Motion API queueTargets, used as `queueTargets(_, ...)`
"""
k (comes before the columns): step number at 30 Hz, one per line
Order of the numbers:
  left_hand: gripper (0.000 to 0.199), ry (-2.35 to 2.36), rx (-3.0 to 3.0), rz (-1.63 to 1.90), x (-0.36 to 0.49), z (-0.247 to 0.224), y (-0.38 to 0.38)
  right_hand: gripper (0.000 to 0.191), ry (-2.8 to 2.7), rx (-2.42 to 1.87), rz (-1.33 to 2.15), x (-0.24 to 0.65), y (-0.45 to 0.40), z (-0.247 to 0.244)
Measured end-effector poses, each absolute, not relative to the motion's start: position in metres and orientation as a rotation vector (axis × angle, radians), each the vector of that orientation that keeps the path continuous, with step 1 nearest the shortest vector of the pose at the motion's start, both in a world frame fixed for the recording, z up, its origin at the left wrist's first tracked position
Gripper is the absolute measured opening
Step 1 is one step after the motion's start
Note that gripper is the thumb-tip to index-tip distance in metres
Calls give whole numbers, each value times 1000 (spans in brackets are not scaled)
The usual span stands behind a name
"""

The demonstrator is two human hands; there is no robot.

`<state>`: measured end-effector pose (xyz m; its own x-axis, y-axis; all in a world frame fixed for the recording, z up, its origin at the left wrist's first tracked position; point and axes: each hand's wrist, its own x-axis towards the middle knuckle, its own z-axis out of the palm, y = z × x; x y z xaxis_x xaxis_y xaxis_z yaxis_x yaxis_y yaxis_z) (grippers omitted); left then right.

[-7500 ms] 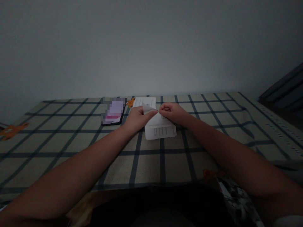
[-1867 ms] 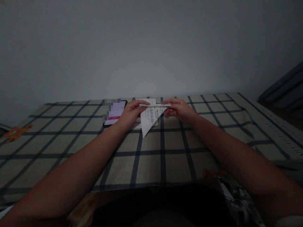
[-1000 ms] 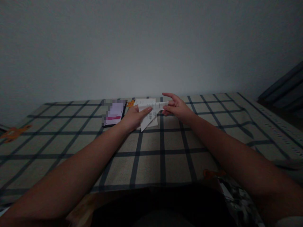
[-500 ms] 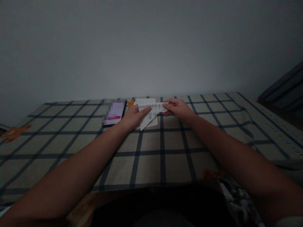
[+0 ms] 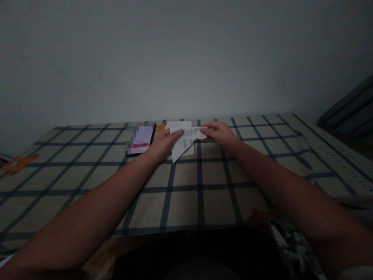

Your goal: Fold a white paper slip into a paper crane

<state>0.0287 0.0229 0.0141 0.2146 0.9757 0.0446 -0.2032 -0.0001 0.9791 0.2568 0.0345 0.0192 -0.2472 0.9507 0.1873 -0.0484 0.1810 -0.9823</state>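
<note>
Between my hands is a folded white sheet of paper point(image 5: 183, 144) with dark print on it, its lower end narrowing to a point. My left hand point(image 5: 163, 144) grips its left side, thumb on top. At the paper's right end, my right hand point(image 5: 219, 133) pinches a narrow part between thumb and fingers. Another printed white paper point(image 5: 179, 124) lies flat on the cloth beneath, partly hidden by the held sheet and my left hand.
A phone point(image 5: 141, 138) with a lit, partly blurred screen lies left of my left hand. The checked tablecloth point(image 5: 186, 202) carries orange figures and reaches back to a plain wall point(image 5: 186, 58). A dark striped fabric point(image 5: 349, 105) stands at the right.
The held paper has tilted slightly, and its pointed lower end hangs a little lower. My left thumb has shifted slightly up and left. My right hand keeps its pinch almost unmoved.
</note>
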Motion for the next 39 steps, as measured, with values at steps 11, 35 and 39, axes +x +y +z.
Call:
queueTargets(11, 49, 984, 1448, 1261, 30, 26, 14, 20, -1435, -928, 1271, 256, 33, 19)
queueTargets(35, 46, 1013, 1948, 970, 25, 19, 16, 39, -1898, -960, 984, 253, 25, 23)
queueTargets(39, 44, 1005, 1787, 1005, 26, 18, 12, 37, -1924, -951, 883, 251, 23, 25)
